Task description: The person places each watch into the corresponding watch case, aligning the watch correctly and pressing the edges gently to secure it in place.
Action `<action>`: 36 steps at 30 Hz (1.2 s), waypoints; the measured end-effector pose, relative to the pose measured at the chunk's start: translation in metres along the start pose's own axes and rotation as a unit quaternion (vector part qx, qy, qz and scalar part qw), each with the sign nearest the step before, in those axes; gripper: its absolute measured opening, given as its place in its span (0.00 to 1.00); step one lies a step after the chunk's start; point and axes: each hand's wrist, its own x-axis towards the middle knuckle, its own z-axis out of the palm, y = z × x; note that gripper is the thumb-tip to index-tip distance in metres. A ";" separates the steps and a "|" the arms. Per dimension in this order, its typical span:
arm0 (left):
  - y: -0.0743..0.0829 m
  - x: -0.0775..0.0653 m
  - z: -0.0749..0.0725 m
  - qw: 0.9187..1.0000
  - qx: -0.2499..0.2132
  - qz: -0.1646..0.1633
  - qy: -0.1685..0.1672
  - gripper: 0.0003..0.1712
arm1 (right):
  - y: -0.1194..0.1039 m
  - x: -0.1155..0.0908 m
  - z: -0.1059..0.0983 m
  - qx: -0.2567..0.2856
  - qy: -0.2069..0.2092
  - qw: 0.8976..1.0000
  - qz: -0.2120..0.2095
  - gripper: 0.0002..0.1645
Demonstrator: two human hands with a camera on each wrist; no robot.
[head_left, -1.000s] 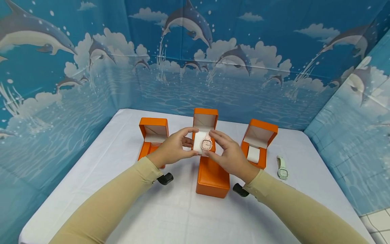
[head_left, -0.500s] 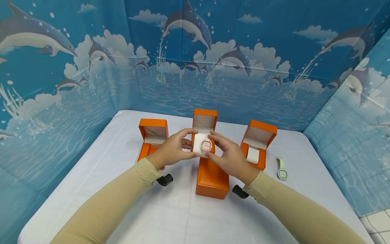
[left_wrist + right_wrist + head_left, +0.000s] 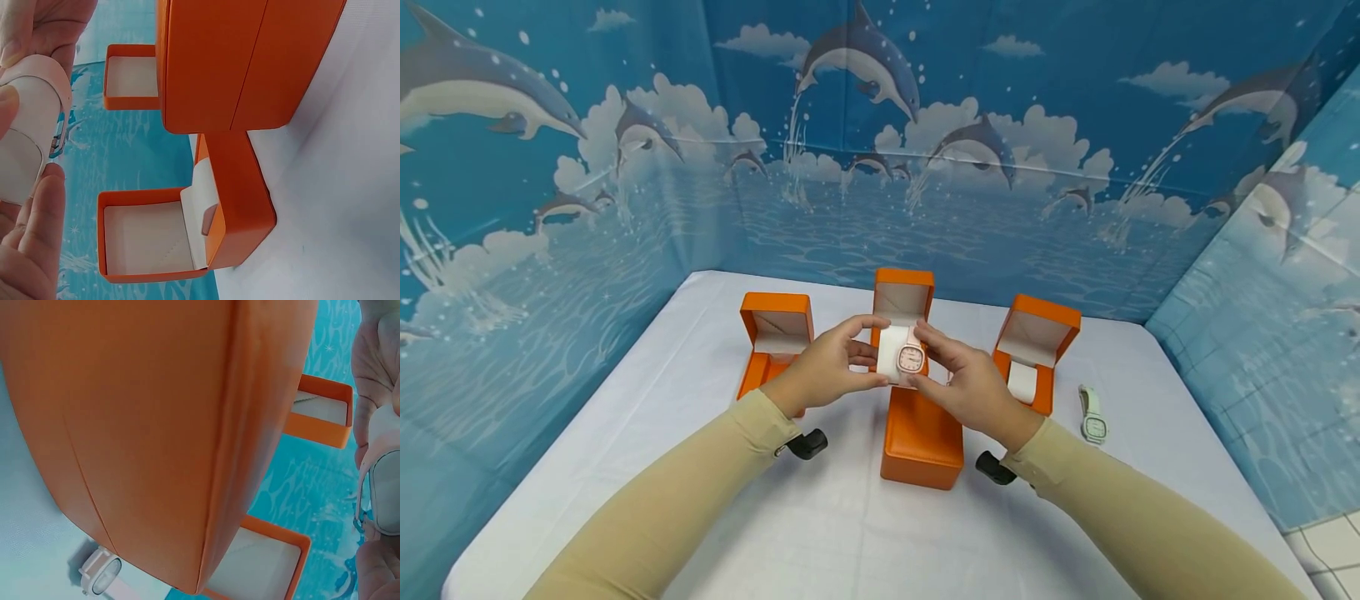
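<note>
Dolphin-print backdrop (image 3: 820,225) | white-covered table (image 3: 820,517) | left hand (image 3: 820,365) pinches white watch cushion (image 3: 887,354) | right hand (image 3: 968,377) pinches pink watch (image 3: 912,358) around it

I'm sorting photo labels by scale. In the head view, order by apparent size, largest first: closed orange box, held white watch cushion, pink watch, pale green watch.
1. Closed orange box
2. White watch cushion
Unranked: Pink watch and pale green watch look similar; the pink one is partly hidden.

Watch (image 3: 911,358) on cushion (image 3: 890,350), three boxes (image 3: 904,276) behind, fourth box (image 3: 921,437) before, second watch (image 3: 1092,414) right
</note>
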 end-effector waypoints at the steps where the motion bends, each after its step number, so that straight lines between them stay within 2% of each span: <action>1: 0.000 0.000 0.000 1.000 0.001 0.000 0.000 0.44 | 0.000 0.000 0.000 -0.002 -0.001 1.000 0.000 0.45; 12: -0.003 0.001 0.002 1.000 0.005 0.005 -0.011 0.44 | 0.001 0.002 0.003 -0.045 -0.019 0.999 -0.005 0.47; 18: -0.004 0.001 0.001 1.000 0.005 -0.002 -0.011 0.44 | 0.002 0.004 0.002 -0.040 -0.032 0.999 0.001 0.47; 25: -0.004 0.003 0.001 1.000 0.005 -0.009 -0.008 0.45 | 0.004 0.007 -0.003 -0.041 -0.067 0.997 0.023 0.55; 36: -0.004 0.002 0.001 1.000 0.003 -0.013 -0.006 0.44 | 0.004 0.009 -0.003 -0.064 -0.073 0.995 0.035 0.56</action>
